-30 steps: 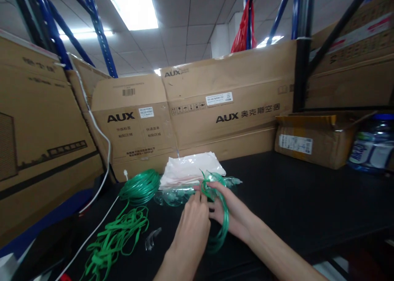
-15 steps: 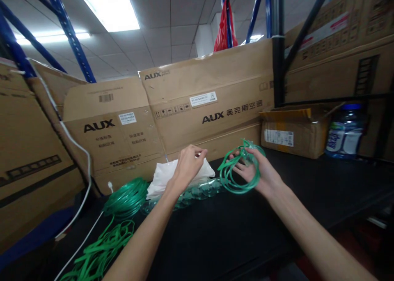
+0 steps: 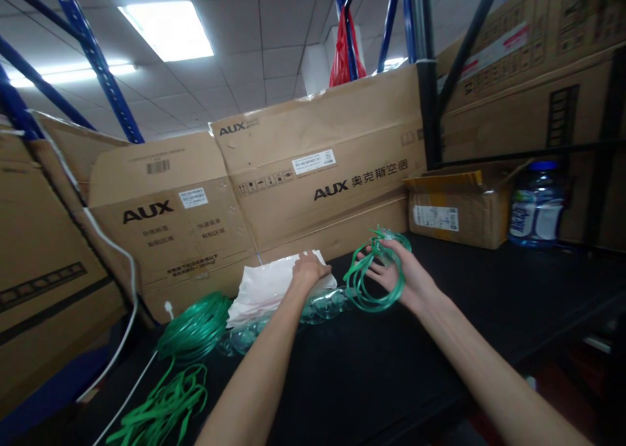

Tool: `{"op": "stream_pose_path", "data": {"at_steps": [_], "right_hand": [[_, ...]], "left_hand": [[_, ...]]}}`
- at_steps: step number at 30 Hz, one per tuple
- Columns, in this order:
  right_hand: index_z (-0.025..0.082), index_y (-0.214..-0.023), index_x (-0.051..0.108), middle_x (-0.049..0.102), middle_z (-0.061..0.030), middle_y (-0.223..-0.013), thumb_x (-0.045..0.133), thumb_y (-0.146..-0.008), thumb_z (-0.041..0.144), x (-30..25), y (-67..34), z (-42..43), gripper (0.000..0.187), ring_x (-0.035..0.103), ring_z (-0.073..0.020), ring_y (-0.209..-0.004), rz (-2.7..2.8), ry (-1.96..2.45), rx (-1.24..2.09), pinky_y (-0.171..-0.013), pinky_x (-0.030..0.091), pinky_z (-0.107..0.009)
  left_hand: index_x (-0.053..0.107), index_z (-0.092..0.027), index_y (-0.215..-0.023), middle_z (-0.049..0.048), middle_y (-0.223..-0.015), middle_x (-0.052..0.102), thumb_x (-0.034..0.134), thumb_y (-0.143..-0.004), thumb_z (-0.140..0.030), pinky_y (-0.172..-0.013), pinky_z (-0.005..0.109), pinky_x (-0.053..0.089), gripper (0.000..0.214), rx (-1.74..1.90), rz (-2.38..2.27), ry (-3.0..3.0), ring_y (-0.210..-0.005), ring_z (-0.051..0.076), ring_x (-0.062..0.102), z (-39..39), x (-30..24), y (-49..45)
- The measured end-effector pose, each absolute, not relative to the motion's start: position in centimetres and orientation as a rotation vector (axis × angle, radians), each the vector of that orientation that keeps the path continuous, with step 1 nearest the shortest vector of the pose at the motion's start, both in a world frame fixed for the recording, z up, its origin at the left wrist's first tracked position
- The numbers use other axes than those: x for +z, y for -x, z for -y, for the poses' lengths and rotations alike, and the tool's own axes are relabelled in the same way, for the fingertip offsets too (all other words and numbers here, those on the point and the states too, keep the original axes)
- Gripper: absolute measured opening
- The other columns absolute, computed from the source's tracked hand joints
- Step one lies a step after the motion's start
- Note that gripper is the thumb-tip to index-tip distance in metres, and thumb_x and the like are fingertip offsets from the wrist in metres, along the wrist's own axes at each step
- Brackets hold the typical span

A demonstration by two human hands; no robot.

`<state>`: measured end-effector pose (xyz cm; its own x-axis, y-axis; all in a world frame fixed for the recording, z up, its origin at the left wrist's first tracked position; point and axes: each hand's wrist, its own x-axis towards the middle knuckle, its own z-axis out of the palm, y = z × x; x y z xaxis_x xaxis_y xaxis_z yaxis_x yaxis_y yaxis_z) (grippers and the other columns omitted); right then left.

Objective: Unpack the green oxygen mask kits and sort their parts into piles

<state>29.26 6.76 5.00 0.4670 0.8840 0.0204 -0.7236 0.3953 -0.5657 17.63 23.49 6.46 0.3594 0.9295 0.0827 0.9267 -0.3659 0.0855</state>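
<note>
My right hand (image 3: 397, 270) holds a loose coil of clear green tubing (image 3: 374, 300), with a flat green strap and a clear, greenish piece bunched in it. The coil hangs just above the black table, partly wrapped around the fingers. My left hand (image 3: 309, 271) rests at the right end of a stack of flat white plastic bags (image 3: 264, 286), thumb apart from the bent fingers. Some of its fingertips are hidden against the top bag. In front of the stack lies a row of clear, greenish cup-shaped pieces (image 3: 325, 304), partly covered by my left forearm.
At left lie a larger coil of green tubing (image 3: 195, 325) and a heap of flat green straps (image 3: 163, 403) on the black table (image 3: 372, 374). A white cable (image 3: 133, 289) runs nearby. Cardboard (image 3: 288, 205) walls the back. An open carton (image 3: 454, 218) and a blue-capped bottle (image 3: 538, 205) stand right.
My left hand has moved down and slightly right from above the white bags onto them. My right hand keeps the coil at nearly the same place. The view has shifted slightly.
</note>
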Motion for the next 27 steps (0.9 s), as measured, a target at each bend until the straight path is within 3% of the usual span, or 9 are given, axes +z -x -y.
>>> {"op": "stream_pose_path", "data": {"at_steps": [10,18,27], "right_hand": [[0.018,-0.084,0.065,0.073,-0.0036,-0.077,0.056,-0.091,0.018,5.0,-29.2,-6.8,0.010,0.076,-0.0241,-0.080,0.357,0.532,1.053,-0.080,0.063,-0.040],[0.018,-0.085,0.066,0.073,-0.0040,-0.079,0.058,-0.089,0.018,4.8,-29.4,-6.9,0.008,0.076,-0.0240,-0.083,0.397,0.511,1.076,-0.086,0.061,-0.041],[0.016,-0.090,0.070,0.076,-0.0068,-0.089,0.067,-0.086,0.019,5.3,-28.8,-6.4,0.006,0.075,-0.0243,-0.089,0.526,0.438,1.106,-0.087,0.060,-0.039]], "left_hand": [[0.060,-0.017,-0.126,0.0102,-0.127,0.063,0.064,-0.096,-0.034,-0.090,0.045,0.056,0.035,0.046,-1.668,-2.658,-0.108,0.025,0.065,-24.0,6.7,-16.6],[0.061,-0.015,-0.124,0.0112,-0.125,0.064,0.064,-0.096,-0.033,-0.090,0.045,0.056,0.034,0.231,-1.744,-2.748,-0.107,0.025,0.065,-22.3,6.5,-15.1],[0.064,-0.017,-0.119,0.0093,-0.120,0.066,0.065,-0.095,-0.034,-0.090,0.043,0.056,0.029,0.483,-1.703,-2.853,-0.109,0.025,0.066,-21.2,11.5,-10.1]]}}
